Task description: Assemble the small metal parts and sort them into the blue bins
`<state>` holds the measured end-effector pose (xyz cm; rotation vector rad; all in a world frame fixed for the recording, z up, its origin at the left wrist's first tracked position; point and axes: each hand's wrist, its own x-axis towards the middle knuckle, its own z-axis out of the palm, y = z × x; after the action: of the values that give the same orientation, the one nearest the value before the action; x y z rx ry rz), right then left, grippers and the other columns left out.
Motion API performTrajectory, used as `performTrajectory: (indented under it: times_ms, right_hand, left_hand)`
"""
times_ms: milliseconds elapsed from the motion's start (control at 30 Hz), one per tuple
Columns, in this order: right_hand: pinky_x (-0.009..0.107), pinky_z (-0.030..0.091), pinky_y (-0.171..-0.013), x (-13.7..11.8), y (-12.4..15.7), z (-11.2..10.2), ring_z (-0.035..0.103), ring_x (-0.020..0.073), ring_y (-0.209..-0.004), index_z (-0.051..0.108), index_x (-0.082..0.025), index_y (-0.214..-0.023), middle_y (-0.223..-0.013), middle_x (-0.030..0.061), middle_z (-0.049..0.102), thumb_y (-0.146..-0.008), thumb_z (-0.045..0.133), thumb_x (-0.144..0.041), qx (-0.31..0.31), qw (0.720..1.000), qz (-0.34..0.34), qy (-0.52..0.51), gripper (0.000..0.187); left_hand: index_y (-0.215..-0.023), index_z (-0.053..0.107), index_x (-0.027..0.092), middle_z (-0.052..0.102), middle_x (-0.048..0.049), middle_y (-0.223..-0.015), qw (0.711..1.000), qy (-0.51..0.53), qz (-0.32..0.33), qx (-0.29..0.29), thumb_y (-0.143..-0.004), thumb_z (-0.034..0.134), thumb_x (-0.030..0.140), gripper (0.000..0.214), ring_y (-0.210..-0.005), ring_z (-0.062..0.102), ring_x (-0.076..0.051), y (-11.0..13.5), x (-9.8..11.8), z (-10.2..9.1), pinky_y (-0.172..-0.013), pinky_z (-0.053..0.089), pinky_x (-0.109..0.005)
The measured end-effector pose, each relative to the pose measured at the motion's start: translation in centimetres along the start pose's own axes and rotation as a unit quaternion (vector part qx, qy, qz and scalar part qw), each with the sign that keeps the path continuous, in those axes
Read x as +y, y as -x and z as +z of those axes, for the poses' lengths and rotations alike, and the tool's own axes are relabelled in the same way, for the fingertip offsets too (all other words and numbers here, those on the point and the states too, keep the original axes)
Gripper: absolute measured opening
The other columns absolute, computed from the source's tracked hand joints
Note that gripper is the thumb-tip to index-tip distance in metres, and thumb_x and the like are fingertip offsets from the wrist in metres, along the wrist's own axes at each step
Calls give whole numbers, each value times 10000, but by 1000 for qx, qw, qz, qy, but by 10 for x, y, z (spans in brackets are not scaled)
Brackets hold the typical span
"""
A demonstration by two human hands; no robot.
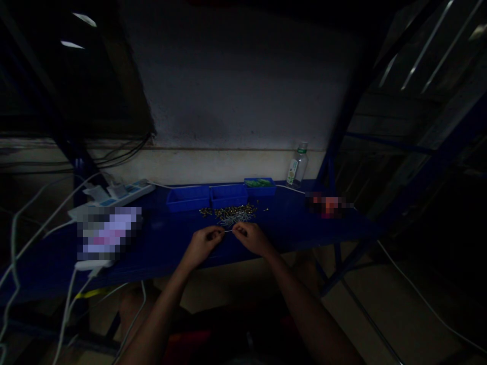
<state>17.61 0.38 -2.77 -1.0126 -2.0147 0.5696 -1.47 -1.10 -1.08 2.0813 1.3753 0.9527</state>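
Observation:
Between my two hands, just above the front part of the blue table [167,238], runs a thin pale rod [228,231]. My left hand [205,242] pinches its left end with closed fingertips. At the right end, the fingers of my right hand [251,237] are closed on it too. Right behind the hands lies a loose pile of thin silvery pins [236,219]. Small brass-coloured pieces [232,210] are heaped behind those pins, with a few scattered to the sides. The dim light hides the finer shape of these parts.
Blue bins [188,198] line the back; a smaller blue bin [260,191] holds green pieces. A clear bottle [297,167] stands behind on the right. At left are a white power strip [125,191] with cables and a blurred-out item [110,233]. Another blurred-out item [329,205] lies right.

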Motion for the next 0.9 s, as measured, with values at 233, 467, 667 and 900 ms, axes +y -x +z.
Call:
performTrajectory:
  times_ms: [233,467,667,900]
  right_hand:
    - [192,408,-641,-2,1,-2,572,105,-672,580,-188,-821,-740,-5,626,-810,470,-220,7,1000,4,3,115]
    - [183,412,-606,5,1,3,574,96,-642,592,-182,-824,-737,-4,636,-811,481,-257,-31,999,14,-4,135]
    - [182,417,-587,10,-17,-2,580,98,-633,606,-177,-826,-732,3,647,-815,492,-262,-25,999,35,4,142]
    - [238,425,-692,12,-100,-22,614,160,-772,623,-195,-881,-824,68,660,-846,453,-276,98,959,131,231,191]
  left_hand:
    - [-859,677,199,639,-17,-766,997,-51,5,-52,-736,521,332,239,-671,556,-152,-3,1,2,-616,401,-222]
    - [-849,642,146,582,-5,-689,999,45,-4,-10,-775,497,380,285,-636,513,-135,1,4,-3,-596,388,-218]
    - [-926,626,137,564,0,-682,997,62,-31,41,-777,505,433,353,-621,508,-129,0,0,-5,-579,385,-218]
    - [-892,638,150,586,6,-652,998,18,-35,44,-788,475,432,342,-588,527,-131,2,0,0,-546,384,-213]
